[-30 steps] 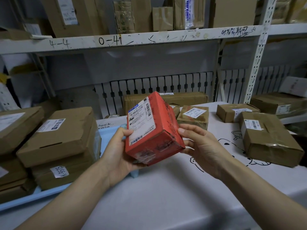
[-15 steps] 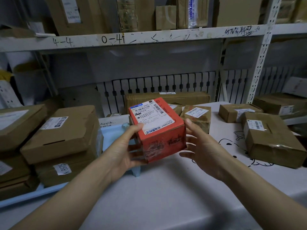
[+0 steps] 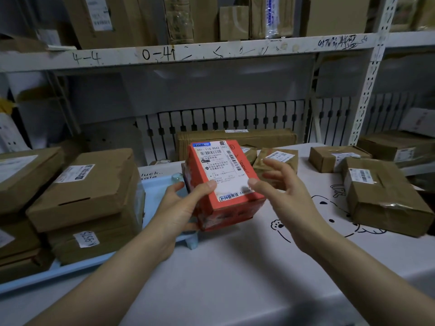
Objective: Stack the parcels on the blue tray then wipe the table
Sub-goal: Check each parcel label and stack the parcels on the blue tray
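A red parcel with a white shipping label on top is held above the table at the centre. My left hand grips its left side, thumb on the label. My right hand sits just to the parcel's right with fingers spread and relaxed; its thumb tip is at the label's corner. The blue tray lies at the left and carries stacked brown cardboard parcels. Several brown parcels remain on the white table, among them a small one behind my right hand and a large one at the right.
The white table cover bears black cartoon drawings. A long flat carton stands at the table's back. A metal rack's shelf with more boxes hangs overhead, and its upright post stands at the right.
The red parcel has turned so that its label faces up and has shifted slightly left toward the tray. My right hand has come off its side and opened.
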{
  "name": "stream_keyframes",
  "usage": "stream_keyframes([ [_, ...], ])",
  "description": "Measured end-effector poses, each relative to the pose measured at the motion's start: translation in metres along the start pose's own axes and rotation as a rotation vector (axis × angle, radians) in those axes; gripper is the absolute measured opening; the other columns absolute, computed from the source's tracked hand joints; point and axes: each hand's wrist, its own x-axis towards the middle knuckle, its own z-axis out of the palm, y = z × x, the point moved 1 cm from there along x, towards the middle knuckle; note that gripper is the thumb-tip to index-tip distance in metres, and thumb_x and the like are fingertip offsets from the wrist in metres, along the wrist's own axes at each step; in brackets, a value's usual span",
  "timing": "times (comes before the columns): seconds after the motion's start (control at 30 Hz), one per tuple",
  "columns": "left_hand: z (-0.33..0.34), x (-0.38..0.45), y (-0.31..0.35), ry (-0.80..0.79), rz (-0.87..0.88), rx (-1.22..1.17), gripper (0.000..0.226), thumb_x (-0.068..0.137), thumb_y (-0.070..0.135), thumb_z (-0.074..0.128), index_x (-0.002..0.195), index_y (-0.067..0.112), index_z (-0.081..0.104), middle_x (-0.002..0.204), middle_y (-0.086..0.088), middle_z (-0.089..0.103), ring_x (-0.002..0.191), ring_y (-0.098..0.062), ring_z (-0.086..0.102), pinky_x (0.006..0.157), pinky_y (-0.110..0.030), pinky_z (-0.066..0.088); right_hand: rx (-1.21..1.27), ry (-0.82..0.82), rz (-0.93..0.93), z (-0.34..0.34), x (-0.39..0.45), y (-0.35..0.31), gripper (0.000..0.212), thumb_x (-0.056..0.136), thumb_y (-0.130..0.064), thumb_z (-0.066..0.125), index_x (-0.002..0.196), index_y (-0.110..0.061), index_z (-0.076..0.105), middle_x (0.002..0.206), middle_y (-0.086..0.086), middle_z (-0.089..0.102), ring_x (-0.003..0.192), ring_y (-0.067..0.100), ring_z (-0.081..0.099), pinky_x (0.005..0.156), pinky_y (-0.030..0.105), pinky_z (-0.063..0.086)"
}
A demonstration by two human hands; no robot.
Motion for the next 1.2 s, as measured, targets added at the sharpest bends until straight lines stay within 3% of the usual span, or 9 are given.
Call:
stream_keyframes([
  [0.1, 0.009, -0.004, 0.003, 0.015, 0.078, -0.007, 0.068, 0.079, 0.035, 0.078, 0.134, 0.027, 0.038, 0.091, 0.003, 0.072, 0.062, -0.005, 0.073, 0.047, -0.019, 0.053, -0.078, -0.101, -0.062, 0.008, -0.006, -0.003, 0.060, 0.082, -0.033, 0.079, 0.135, -0.037, 0.053, 0.130, -0.010, 0.054, 0.113, -0.004, 0.053, 0.075, 0.010, 0.049],
  [0.2, 0.015, -0.007, 0.006, 0.050, 0.182, 0.041, 0.069, 0.078, 0.031, 0.078, 0.135, 0.022, 0.039, 0.093, 0.002, 0.067, 0.063, 0.001, 0.070, 0.047, -0.012, 0.049, -0.177, -0.114, -0.048, 0.012, -0.006, -0.004, 0.077, 0.071, -0.049, 0.082, 0.139, -0.037, 0.049, 0.137, -0.010, 0.045, 0.119, 0.000, 0.050, 0.096, 0.024, 0.051],
  [0.37, 0.013, -0.010, 0.014, 0.075, 0.307, 0.111, 0.064, 0.079, 0.029, 0.078, 0.135, 0.022, 0.045, 0.110, -0.003, 0.061, 0.078, -0.002, 0.067, 0.052, -0.006, 0.046, 0.028, -0.161, 0.081, 0.009, -0.002, -0.004, 0.086, 0.057, -0.060, 0.079, 0.133, -0.029, 0.054, 0.123, -0.008, 0.065, 0.104, 0.006, 0.068, 0.074, 0.014, 0.054],
  [0.47, 0.013, -0.013, 0.020, 0.056, 0.349, 0.063, 0.048, 0.088, 0.024, 0.070, 0.131, 0.019, 0.051, 0.109, -0.003, 0.068, 0.070, 0.005, 0.068, 0.056, -0.009, 0.051, 0.082, -0.211, 0.178, 0.007, 0.004, 0.002, 0.082, 0.056, -0.063, 0.085, 0.126, -0.027, 0.061, 0.120, 0.001, 0.072, 0.098, 0.013, 0.073, 0.087, 0.030, 0.056],
  [0.6, 0.015, -0.012, 0.023, 0.002, 0.348, -0.016, 0.026, 0.095, 0.017, 0.061, 0.121, 0.015, 0.061, 0.094, -0.002, 0.073, 0.074, -0.009, 0.066, 0.069, -0.027, 0.059, 0.311, -0.159, 0.347, 0.003, 0.006, 0.014, 0.041, 0.077, -0.049, 0.063, 0.103, -0.019, 0.071, 0.098, 0.009, 0.070, 0.085, 0.025, 0.064, 0.083, 0.040, 0.051],
  [0.7, 0.017, -0.011, 0.022, 0.002, 0.362, 0.019, 0.023, 0.093, 0.013, 0.063, 0.116, 0.014, 0.066, 0.108, -0.007, 0.073, 0.083, -0.010, 0.066, 0.072, -0.018, 0.056, 0.545, -0.182, 0.465, -0.001, 0.006, 0.024, 0.042, 0.081, -0.052, 0.049, 0.096, -0.023, 0.075, 0.101, 0.014, 0.068, 0.099, 0.030, 0.058, 0.092, 0.049, 0.043],
  [0.87, 0.013, -0.008, 0.012, 0.130, 0.339, 0.177, 0.039, 0.083, 0.017, 0.077, 0.118, 0.022, 0.061, 0.110, 0.002, 0.064, 0.090, -0.003, 0.060, 0.068, -0.006, 0.044, 0.803, -0.283, 0.495, -0.009, 0.005, 0.036, 0.061, 0.086, -0.052, 0.035, 0.114, -0.014, 0.074, 0.130, 0.021, 0.065, 0.123, 0.047, 0.056, 0.107, 0.065, 0.030],
  [1.07, 0.017, -0.011, 0.011, 0.061, 0.255, 0.116, 0.050, 0.080, 0.015, 0.079, 0.124, 0.019, 0.055, 0.115, 0.007, 0.062, 0.095, -0.007, 0.066, 0.081, -0.021, 0.053, 0.866, -0.355, 0.523, -0.010, 0.002, 0.038, 0.073, 0.087, -0.053, 0.026, 0.133, -0.010, 0.062, 0.133, 0.029, 0.060, 0.113, 0.048, 0.058, 0.075, 0.051, 0.055],
  [1.2, 0.025, -0.013, 0.016, 0.001, 0.275, 0.084, 0.041, 0.082, 0.007, 0.076, 0.118, 0.015, 0.058, 0.108, -0.003, 0.071, 0.083, -0.004, 0.069, 0.070, -0.016, 0.056, 0.854, -0.395, 0.531, -0.011, 0.003, 0.040, 0.079, 0.082, -0.057, 0.031, 0.137, -0.006, 0.057, 0.135, 0.034, 0.055, 0.101, 0.049, 0.062, 0.070, 0.047, 0.055],
])
